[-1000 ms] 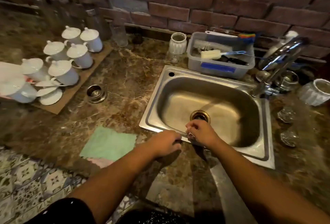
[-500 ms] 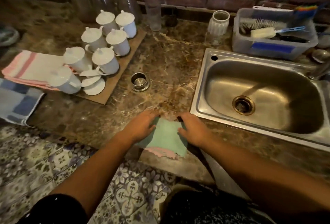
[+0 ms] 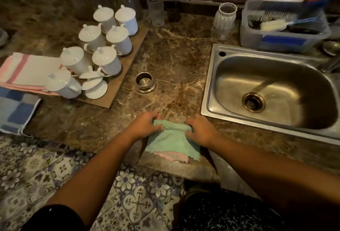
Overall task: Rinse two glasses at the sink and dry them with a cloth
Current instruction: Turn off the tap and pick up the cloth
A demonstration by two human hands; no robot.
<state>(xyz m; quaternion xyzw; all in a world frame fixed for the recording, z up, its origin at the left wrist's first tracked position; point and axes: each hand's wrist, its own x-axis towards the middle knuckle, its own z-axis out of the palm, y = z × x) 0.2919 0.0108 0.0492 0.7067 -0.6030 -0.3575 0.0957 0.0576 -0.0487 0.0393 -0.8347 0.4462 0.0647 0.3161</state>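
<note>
A green cloth (image 3: 172, 141) with a pink underside lies at the front edge of the marble counter (image 3: 174, 61), left of the steel sink (image 3: 274, 90). My left hand (image 3: 145, 125) pinches its far left corner. My right hand (image 3: 201, 129) grips its far right corner, and the far edge is bunched up between them. A clear glass (image 3: 156, 12) stands at the back of the counter by the brick wall. Another small clear glass (image 3: 219, 32) sits in front of a white ribbed jar (image 3: 226, 16).
A wooden board (image 3: 117, 83) on the left holds several white lidded cups (image 3: 106, 61). A small steel cup (image 3: 145, 81) stands mid-counter. Behind the sink sits a grey plastic tub (image 3: 283, 37) of brushes. Folded towels (image 3: 20, 70) lie far left. Glass jars line the back wall.
My hands left the sink's front rim and went left to the green cloth. Flat beside it half a second ago, they now grip its far corners and bunch the edge.
</note>
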